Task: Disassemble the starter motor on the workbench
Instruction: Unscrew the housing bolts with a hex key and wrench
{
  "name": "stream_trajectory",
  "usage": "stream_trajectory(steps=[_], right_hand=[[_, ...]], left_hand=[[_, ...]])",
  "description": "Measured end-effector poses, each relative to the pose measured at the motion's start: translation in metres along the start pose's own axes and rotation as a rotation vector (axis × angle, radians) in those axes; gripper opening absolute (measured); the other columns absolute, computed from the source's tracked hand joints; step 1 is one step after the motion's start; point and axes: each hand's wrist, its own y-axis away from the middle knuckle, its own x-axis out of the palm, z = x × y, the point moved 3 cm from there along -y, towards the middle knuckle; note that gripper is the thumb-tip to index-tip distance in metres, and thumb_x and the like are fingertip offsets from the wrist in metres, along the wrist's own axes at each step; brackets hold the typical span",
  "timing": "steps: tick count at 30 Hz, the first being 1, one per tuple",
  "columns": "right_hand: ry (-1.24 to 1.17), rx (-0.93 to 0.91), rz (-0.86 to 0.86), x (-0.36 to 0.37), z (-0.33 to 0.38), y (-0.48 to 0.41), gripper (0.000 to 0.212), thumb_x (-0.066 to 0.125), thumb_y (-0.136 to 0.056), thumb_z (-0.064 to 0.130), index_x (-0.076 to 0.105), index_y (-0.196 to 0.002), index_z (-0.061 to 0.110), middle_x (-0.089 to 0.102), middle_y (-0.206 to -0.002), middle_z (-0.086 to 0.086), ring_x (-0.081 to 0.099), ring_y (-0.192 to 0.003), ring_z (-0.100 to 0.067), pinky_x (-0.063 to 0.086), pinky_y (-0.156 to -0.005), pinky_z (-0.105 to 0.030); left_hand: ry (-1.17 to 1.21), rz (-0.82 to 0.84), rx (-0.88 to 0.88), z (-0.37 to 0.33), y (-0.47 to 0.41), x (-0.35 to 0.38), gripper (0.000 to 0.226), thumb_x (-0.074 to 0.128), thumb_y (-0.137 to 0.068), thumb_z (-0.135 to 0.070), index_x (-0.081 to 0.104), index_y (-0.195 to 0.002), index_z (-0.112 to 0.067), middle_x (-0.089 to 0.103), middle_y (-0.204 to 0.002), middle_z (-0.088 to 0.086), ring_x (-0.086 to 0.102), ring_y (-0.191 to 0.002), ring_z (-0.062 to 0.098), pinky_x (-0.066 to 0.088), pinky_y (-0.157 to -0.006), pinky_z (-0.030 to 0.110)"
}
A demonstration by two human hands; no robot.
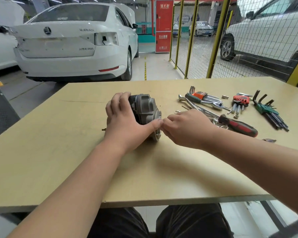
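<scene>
Grey starter motor in hands, L, R, mid-workbench; tools close R.

Bright overhead light, soft shadows, wide-angle edge distortion.

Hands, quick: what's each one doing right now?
Left hand: closed, gripping the motor.
Right hand: closed, pinching a small part at the motor's end; what it is cannot be told.
</scene>
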Motion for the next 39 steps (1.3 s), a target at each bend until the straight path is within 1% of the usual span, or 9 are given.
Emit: stream_trajectory(steps=[5, 10, 12, 14, 18, 24, 30, 32, 39], right_hand=[[-0.399, 0.304, -0.31, -0.004, -0.003, 0.001, 0.031, 0.041, -0.084, 0.021, 0.064, -0.069, 0.006, 0.061, -0.06, -0.005, 0.058, -0.055, -0.028, 0.047, -0.051, -0.031], [-0.987, 1.055, -0.723, -0.012, -0.038, 0.03, 0.016, 0.049, -0.082, 0.023, 0.061, -0.072, 0.02, 0.06, -0.064, 0.003, 0.054, -0.057, -0.012, 0.043, -0.055, -0.028], [-1.111, 1.304, -0.434, -0.003, -0.045, 0.052, 0.026, 0.049, -0.085, 0.033, 0.06, -0.068, 0.016, 0.061, -0.064, -0.005, 0.049, -0.044, -0.012, 0.038, -0.044, -0.026], [-1.188, 1.43, 0.109, 0.01, -0.034, 0.068, 0.048, 0.044, -0.09, 0.052, 0.06, -0.069, 0.012, 0.062, -0.058, -0.004, 0.046, -0.038, -0.014, 0.033, -0.038, -0.022], [-1.551, 1.343, 0.309, 0.016, -0.024, 0.058, 0.05, 0.04, -0.096, 0.049, 0.057, -0.065, 0.013, 0.052, -0.05, -0.002, 0.04, -0.038, -0.016, 0.027, -0.037, -0.018], [-1.307, 1.028, 0.293, 0.004, -0.033, 0.046, 0.039, 0.045, -0.099, 0.028, 0.056, -0.068, 0.008, 0.051, -0.049, -0.001, 0.042, -0.042, -0.016, 0.034, -0.043, -0.025], [-0.142, 0.152, -0.036, -0.019, -0.033, 0.041, 0.019, 0.063, -0.09, 0.02, 0.07, -0.075, 0.01, 0.064, -0.067, -0.003, 0.059, -0.059, -0.024, 0.048, -0.052, -0.029], [0.005, -0.003, -0.061, -0.021, -0.03, 0.043, 0.015, 0.066, -0.088, 0.019, 0.071, -0.078, 0.009, 0.065, -0.07, -0.005, 0.06, -0.06, -0.027, 0.051, -0.052, -0.032], [-1.073, 0.847, 0.714, -0.01, -0.04, 0.016, 0.056, 0.036, -0.094, 0.056, 0.064, -0.084, 0.008, 0.051, -0.057, 0.001, 0.045, -0.044, -0.016, 0.037, -0.045, -0.026]], left_hand=[[-0.013, -0.02, -0.028, -0.007, -0.001, 0.004, 0.105, 0.064, -0.056, -0.065, 0.015, -0.138, -0.023, 0.01, -0.143, -0.006, 0.005, -0.135, 0.015, 0.019, -0.116, 0.04], [-0.02, -0.028, -0.056, -0.008, -0.004, 0.006, 0.1, 0.069, -0.057, -0.058, 0.014, -0.135, -0.028, 0.009, -0.14, -0.008, 0.005, -0.132, 0.012, 0.022, -0.114, 0.04], [-0.027, -0.035, -0.061, -0.009, -0.005, 0.007, 0.099, 0.071, -0.058, -0.056, 0.014, -0.135, -0.027, 0.01, -0.14, -0.007, 0.006, -0.131, 0.012, 0.023, -0.114, 0.041], [-0.031, -0.045, -0.056, -0.009, -0.004, 0.008, 0.099, 0.072, -0.059, -0.055, 0.015, -0.134, -0.026, 0.01, -0.139, -0.006, 0.007, -0.131, 0.013, 0.024, -0.113, 0.041], [-0.029, -0.059, -0.034, -0.008, -0.001, 0.008, 0.097, 0.069, -0.058, -0.057, 0.016, -0.132, -0.025, 0.011, -0.138, -0.006, 0.008, -0.129, 0.014, 0.025, -0.113, 0.043], [-0.03, -0.016, -0.027, -0.007, -0.003, 0.007, 0.098, 0.065, -0.055, -0.063, 0.013, -0.131, -0.029, 0.009, -0.136, -0.01, 0.007, -0.128, 0.012, 0.025, -0.112, 0.042], [-0.059, 0.049, -0.035, -0.005, -0.009, 0.006, 0.103, 0.065, -0.056, -0.067, 0.01, -0.134, -0.03, 0.005, -0.137, -0.012, 0.003, -0.13, 0.01, 0.022, -0.114, 0.041], [-0.073, 0.058, -0.037, -0.004, -0.01, 0.005, 0.103, 0.065, -0.056, -0.067, 0.009, -0.135, -0.03, 0.005, -0.138, -0.011, 0.003, -0.131, 0.012, 0.023, -0.114, 0.042], [-0.119, 0.026, -0.045, -0.005, -0.007, 0.007, 0.103, 0.063, -0.054, -0.066, 0.012, -0.134, -0.025, 0.008, -0.141, -0.001, 0.007, -0.132, 0.02, 0.027, -0.112, 0.045]])
